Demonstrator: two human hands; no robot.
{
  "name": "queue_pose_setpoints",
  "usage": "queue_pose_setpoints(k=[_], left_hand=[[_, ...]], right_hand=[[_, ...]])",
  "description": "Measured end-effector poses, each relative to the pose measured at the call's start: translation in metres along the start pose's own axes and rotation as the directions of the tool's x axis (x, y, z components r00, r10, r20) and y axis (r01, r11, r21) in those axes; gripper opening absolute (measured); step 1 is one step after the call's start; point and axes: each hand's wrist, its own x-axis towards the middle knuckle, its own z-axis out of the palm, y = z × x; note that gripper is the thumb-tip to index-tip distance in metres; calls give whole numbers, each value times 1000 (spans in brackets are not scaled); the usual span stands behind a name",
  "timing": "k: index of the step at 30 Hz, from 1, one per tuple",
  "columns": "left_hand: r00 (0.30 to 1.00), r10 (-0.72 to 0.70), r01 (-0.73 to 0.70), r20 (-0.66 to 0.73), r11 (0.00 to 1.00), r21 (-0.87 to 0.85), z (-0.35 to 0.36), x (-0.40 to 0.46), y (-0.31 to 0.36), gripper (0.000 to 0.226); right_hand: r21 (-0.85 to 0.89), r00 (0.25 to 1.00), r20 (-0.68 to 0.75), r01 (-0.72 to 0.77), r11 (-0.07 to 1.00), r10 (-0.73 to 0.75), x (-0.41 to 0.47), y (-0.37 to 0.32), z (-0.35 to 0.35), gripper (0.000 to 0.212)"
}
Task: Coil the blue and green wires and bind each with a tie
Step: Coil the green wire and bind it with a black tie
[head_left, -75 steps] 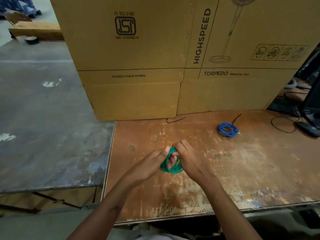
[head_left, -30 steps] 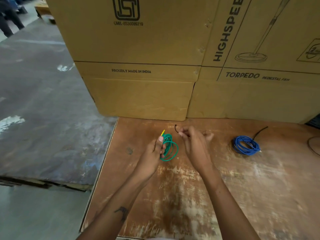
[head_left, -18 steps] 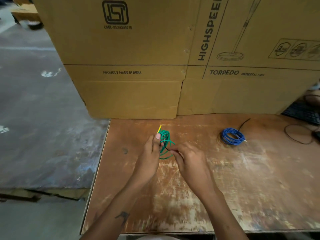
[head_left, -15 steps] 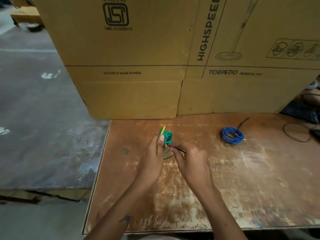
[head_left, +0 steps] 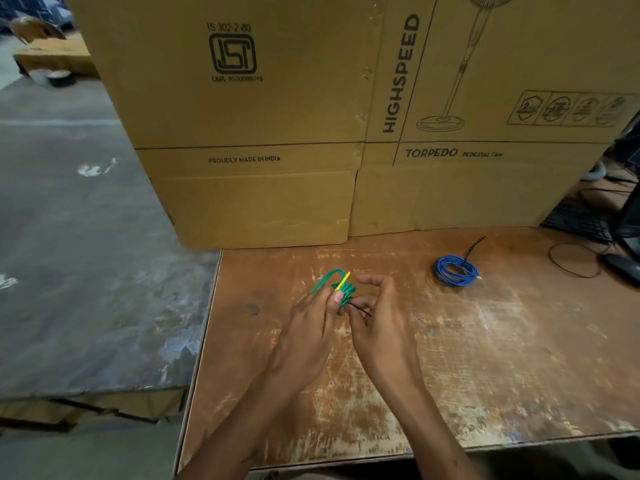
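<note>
My left hand [head_left: 308, 327] grips the coiled green wire [head_left: 341, 287], whose yellow end sticks up above the thumb. My right hand [head_left: 379, 327] is beside it and pinches a thin black tie [head_left: 360, 309] against the green coil. The blue wire [head_left: 455, 270] lies coiled on the worn wooden table [head_left: 485, 358] to the right, apart from both hands, with a black tie tail [head_left: 475, 244] sticking out behind it.
Large cardboard fan boxes [head_left: 311, 133] stand along the table's back edge. A keyboard [head_left: 576, 220], a mouse [head_left: 620, 266] and a thin black cable [head_left: 568, 258] sit at the far right. A lower grey surface [head_left: 86, 271] adjoins the table on the left.
My right hand picked up the black tie near the boxes and brought it to the green coil. My left hand has kept hold of the coil and raised it slightly.
</note>
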Motion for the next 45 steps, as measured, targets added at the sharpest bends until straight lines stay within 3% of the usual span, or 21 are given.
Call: queue_pose_setpoints(k=[2, 5, 10, 15, 19, 21, 23, 26, 30, 33, 36, 40, 45], left_hand=[[999, 16, -17, -40, 1000, -15, -2, -2, 1, 34], [998, -11, 4, -67, 994, -105, -4, -6, 5, 31], [998, -31, 22, -54, 988, -156, 0, -10, 1, 34], [998, -39, 32, -43, 988, -153, 0, -10, 3, 26], [999, -23, 27, 40, 995, -93, 0, -11, -3, 28], [994, -10, 16, 105, 998, -64, -1, -13, -3, 29], [992, -6, 11, 126, 999, -41, -4, -12, -3, 25], [993, -44, 46, 107, 999, -21, -7, -7, -1, 19], [997, -37, 45, 74, 992, -114, 6, -12, -3, 22], [998, 7, -2, 59, 996, -90, 18, -20, -6, 27], [998, -33, 42, 49, 982, -182, 20, -18, -5, 34], [962, -124, 222, 245, 878, -425, 17, -9, -11, 43], [909, -122, 308, 399, 841, -445, 15, -1, -25, 35]], right_hand=[[-147, 994, -29, 102, 984, -108, -5, -1, 2, 30], [-423, 984, 54, 174, 889, -167, -11, 0, 6, 30], [-399, 985, 18, 162, 902, -169, -13, -7, 6, 30], [-567, 961, 60, 254, 784, -269, -15, -5, 7, 40], [-439, 953, -12, 267, 858, -302, -16, -4, 7, 29], [-395, 954, -33, 261, 881, -298, -16, -1, 8, 35], [-293, 975, -59, 190, 937, -216, -18, 7, 14, 39], [0, 989, -148, -11, 1000, 11, -26, 18, 28, 45], [360, 936, -244, -154, 920, 252, -30, 19, 41, 40], [513, 889, -215, -249, 821, 404, -24, 21, 46, 36], [624, 896, -160, -234, 746, 414, -23, 22, 45, 40], [549, 946, -168, -143, 824, 276, -26, 27, 36, 41], [99, 980, -193, 73, 992, -53, -21, 53, 27, 46]])
